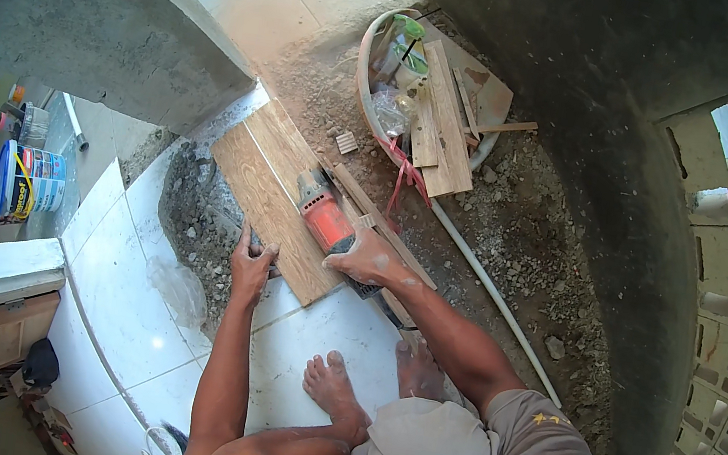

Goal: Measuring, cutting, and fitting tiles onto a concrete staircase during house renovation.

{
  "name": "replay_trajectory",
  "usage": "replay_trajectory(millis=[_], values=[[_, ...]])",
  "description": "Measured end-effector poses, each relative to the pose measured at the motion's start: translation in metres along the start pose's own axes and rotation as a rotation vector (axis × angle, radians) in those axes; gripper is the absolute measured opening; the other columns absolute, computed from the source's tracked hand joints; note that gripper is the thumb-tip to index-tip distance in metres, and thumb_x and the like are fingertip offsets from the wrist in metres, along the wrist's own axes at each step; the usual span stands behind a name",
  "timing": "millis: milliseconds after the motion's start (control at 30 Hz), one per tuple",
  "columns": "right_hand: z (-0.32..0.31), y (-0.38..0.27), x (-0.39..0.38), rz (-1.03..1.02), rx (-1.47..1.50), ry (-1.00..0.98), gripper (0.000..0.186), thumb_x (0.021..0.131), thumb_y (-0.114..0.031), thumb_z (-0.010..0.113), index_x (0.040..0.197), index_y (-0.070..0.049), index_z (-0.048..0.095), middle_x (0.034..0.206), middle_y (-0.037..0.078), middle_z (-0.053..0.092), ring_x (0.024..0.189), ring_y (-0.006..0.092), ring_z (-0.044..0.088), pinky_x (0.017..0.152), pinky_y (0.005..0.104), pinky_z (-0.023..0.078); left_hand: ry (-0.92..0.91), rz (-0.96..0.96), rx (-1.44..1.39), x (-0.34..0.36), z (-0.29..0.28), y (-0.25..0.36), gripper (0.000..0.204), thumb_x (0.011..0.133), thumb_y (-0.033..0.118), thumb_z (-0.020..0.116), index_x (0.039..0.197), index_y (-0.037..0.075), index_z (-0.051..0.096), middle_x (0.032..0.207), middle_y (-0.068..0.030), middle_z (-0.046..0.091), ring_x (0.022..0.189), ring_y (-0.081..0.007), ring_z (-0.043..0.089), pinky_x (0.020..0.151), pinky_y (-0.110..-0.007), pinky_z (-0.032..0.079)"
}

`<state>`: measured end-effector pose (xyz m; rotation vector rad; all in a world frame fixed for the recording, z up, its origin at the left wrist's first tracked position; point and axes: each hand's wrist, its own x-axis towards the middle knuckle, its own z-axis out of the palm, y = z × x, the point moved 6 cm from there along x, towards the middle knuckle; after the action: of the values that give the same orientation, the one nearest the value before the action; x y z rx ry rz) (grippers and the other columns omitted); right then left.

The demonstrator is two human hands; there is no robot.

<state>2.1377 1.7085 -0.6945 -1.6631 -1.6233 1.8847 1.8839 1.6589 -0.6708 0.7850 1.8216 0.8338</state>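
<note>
My right hand point(369, 259) is wrapped round the rear of a red angle grinder point(326, 219). The tool's metal head points away from me and lies over the right side of a wood-grain plank point(276, 219). At the plank's left edge, my left hand point(253, 260) grips with thumb and fingers; part of that grip is hidden. A second wood-grain plank point(282, 135) lies behind, with a pale line between the two. The grinder's disc cannot be made out.
Broken grey mortar point(191, 220) fills a gap left of the planks, beside white floor tiles point(130, 249). A tub point(365, 68) with wood strips and bags stands at the far right. A white pipe point(494, 299) crosses the rubble. A paint bucket point(31, 185) sits far left.
</note>
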Motion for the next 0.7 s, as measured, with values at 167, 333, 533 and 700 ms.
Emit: replay_trajectory(millis=[167,333,533,700], values=[[0.000,0.004,-0.006,-0.015,-0.001,0.009,0.081,0.064,-0.043,0.085,0.123,0.005,0.060,0.106,0.023,0.072,0.096,0.0357,0.071,0.087,0.0411,0.054,0.001,0.003,0.020,0.001,-0.001,-0.001,0.088,0.092,0.006,0.072,0.164,0.012,0.020,0.078,0.0006,0.053,0.068,-0.0101,0.058,0.056,-0.028,0.057],[-0.001,0.003,-0.011,-0.033,-0.021,0.082,0.063,0.068,-0.033,0.086,0.115,0.001,0.063,0.092,0.014,0.070,0.081,0.0247,0.066,0.080,0.0370,0.053,-0.006,-0.016,-0.013,0.001,0.000,-0.003,0.090,0.092,0.006,0.072,0.164,0.013,0.019,0.080,0.0008,0.051,0.068,-0.0097,0.056,0.055,-0.027,0.057],[-0.005,-0.002,-0.020,-0.028,0.013,-0.006,0.076,0.065,-0.042,0.085,0.118,0.007,0.062,0.101,0.024,0.072,0.092,0.0349,0.071,0.084,0.0410,0.055,0.006,-0.012,-0.018,0.001,-0.001,-0.005,0.090,0.092,0.006,0.072,0.164,0.014,0.020,0.081,0.0008,0.051,0.068,-0.0094,0.056,0.055,-0.027,0.057],[-0.008,-0.004,-0.027,-0.044,-0.023,0.104,0.064,0.066,-0.041,0.084,0.108,0.004,0.066,0.092,0.020,0.072,0.084,0.0317,0.070,0.080,0.0395,0.054,0.007,-0.021,-0.022,0.002,-0.001,-0.007,0.090,0.092,0.006,0.072,0.164,0.014,0.019,0.080,0.0009,0.052,0.068,-0.0093,0.056,0.054,-0.028,0.057]])
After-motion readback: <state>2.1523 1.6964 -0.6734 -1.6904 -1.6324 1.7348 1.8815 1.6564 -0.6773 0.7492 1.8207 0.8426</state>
